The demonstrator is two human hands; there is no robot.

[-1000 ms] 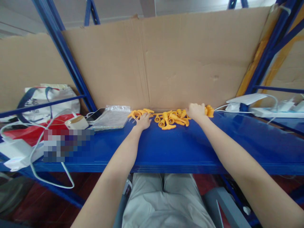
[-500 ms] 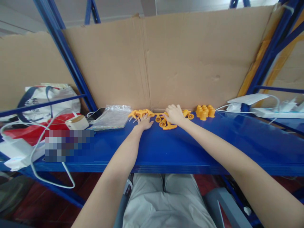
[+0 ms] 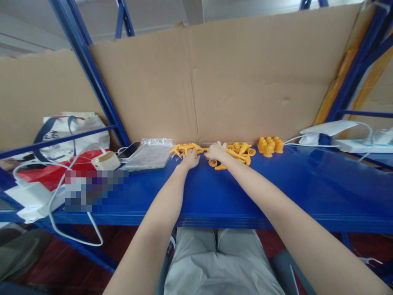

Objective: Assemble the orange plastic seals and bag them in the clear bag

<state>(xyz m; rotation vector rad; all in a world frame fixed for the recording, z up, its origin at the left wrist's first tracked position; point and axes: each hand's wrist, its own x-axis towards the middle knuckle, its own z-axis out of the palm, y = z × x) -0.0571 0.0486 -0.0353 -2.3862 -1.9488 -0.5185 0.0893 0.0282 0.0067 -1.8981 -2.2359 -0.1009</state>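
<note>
At the back of the blue tabletop, my left hand [image 3: 191, 159] rests over a row of yellow corkscrews [image 3: 179, 148] with T-shaped handles. Its fingers are bent onto a handle, and metal spirals poke out to its left. Close to its right, my right hand [image 3: 216, 150] reaches into a heap of yellow pieces [image 3: 244, 149], some hollow and bell-shaped. Its fingers are curled and partly hidden, so what lies in them cannot be made out. A yellow handle [image 3: 220, 167] lies just in front of its wrist. Farther right, several yellow bell-shaped sleeves [image 3: 267, 148] stand grouped upright.
A cardboard wall [image 3: 245, 82] closes off the back. On the left are clear plastic bags [image 3: 150, 153], a phone [image 3: 129, 150], a white charger [image 3: 106, 161], looping cables and a cloth bag [image 3: 76, 135]. A power strip [image 3: 357, 145] and cables lie right. Blue posts flank the table.
My right hand has shifted left toward my left hand, uncovering more yellow pieces on its right. My left hand's spread fingers have drawn in over the corkscrews. The camera view has shifted slightly.
</note>
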